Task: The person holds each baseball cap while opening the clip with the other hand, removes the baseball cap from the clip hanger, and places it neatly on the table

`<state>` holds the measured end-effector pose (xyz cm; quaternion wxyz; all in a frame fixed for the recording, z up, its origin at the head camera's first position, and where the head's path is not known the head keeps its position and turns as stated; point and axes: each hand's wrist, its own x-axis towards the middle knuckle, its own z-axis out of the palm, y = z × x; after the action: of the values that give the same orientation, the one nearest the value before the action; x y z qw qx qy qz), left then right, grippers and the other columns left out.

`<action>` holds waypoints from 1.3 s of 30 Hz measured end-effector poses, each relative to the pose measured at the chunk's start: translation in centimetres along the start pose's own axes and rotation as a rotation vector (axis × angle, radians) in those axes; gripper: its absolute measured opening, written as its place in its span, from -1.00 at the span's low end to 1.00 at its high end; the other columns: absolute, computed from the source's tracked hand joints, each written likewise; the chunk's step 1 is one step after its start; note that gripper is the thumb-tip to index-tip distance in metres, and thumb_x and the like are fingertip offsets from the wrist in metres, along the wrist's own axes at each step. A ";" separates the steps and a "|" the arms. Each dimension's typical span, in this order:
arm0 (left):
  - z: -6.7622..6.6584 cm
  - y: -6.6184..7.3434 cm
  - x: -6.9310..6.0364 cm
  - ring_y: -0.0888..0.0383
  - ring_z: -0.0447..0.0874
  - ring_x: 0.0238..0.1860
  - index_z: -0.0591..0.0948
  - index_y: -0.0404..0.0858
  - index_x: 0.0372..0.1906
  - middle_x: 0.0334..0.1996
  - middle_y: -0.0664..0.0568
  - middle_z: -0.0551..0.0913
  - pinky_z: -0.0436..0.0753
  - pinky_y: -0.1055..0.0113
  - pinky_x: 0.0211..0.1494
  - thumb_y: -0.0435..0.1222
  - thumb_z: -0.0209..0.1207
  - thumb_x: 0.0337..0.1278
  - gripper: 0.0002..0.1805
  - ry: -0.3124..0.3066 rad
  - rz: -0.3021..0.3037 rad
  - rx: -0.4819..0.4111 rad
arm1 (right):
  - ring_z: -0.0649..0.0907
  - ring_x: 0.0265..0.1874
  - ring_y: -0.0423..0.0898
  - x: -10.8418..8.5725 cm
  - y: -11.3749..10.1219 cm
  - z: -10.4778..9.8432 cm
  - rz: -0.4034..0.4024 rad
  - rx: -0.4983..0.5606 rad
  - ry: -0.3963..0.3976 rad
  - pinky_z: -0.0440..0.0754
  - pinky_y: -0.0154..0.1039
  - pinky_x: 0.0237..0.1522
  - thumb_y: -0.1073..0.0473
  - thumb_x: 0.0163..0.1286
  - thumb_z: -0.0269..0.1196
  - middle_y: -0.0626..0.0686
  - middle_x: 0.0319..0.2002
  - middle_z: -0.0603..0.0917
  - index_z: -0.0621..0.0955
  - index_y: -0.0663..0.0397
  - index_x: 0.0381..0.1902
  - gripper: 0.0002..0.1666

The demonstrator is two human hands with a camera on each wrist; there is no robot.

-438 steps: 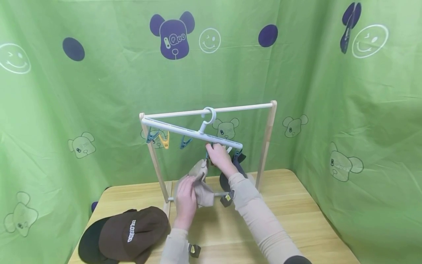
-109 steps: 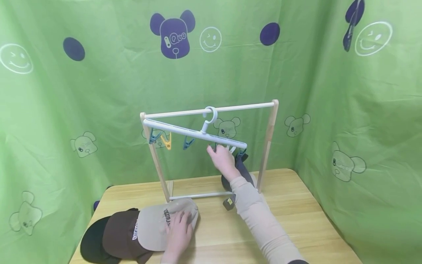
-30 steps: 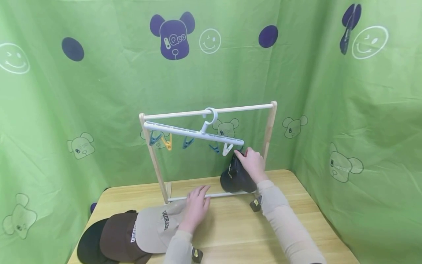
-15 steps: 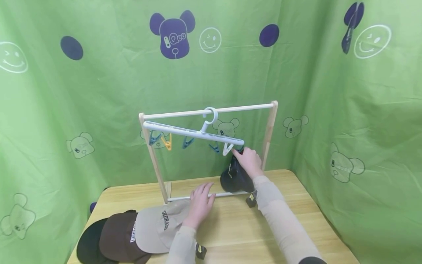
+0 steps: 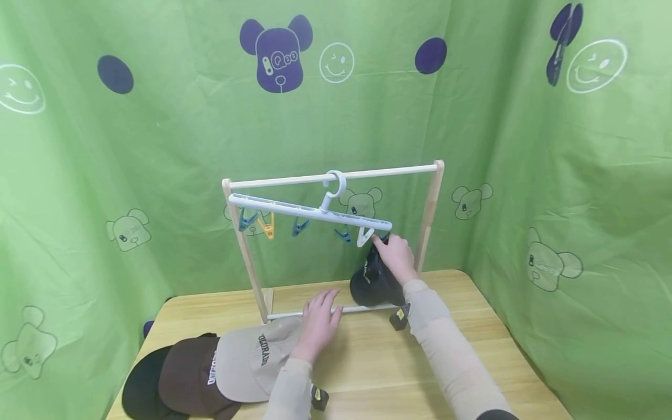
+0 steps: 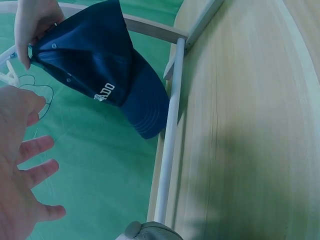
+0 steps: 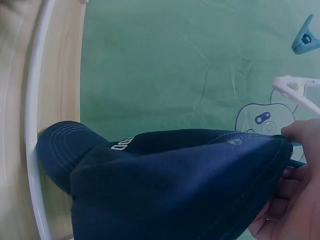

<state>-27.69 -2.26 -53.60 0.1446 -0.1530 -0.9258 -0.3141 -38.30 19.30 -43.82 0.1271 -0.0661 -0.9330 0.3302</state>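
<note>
In the head view, a dark navy baseball cap [image 5: 375, 281] hangs from the right end of the light-blue clip hanger [image 5: 294, 207]. My right hand [image 5: 397, 256] pinches its back edge by the clip; the right wrist view shows thumb and curled fingers there, the clip partly hidden. The cap's brim reaches down to the rack's lower bar. My left hand [image 5: 317, 324] holds nothing, its fingers spread, beside the beige cap [image 5: 247, 361] on the table. That cap overlaps a brown cap [image 5: 186, 373], which in turn overlaps a black cap [image 5: 144, 385].
The hanger tilts down to the right on a wooden rack [image 5: 429, 216]. Along it hang several bare clips, including a yellow clip [image 5: 266, 225] and a white clip [image 5: 364, 236]. Green curtains [image 5: 157, 146] enclose the wooden table [image 5: 472, 350].
The beige cap left the hanger and was laid beside the brown one. My right hand moved right to the navy cap; my left hand drew off the beige cap. The last half second shows little movement.
</note>
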 end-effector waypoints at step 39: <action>0.2 2.0 1.9 -0.12 0.43 0.32 0.38 -0.11 0.37 0.29 -0.10 0.50 0.33 -0.19 0.41 -0.12 0.10 0.34 -0.46 0.025 0.045 -0.103 | 0.54 -0.57 -0.12 -2.7 -2.4 -0.6 -0.022 0.274 -0.120 0.48 -0.34 -0.53 -0.22 0.34 0.14 0.10 -0.51 0.64 0.60 0.21 -0.44 -0.44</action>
<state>-28.70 -0.21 -51.97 0.1550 -0.1771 -0.9028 -0.3599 -35.59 17.24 -42.41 0.0826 -0.0183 -0.8858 0.4562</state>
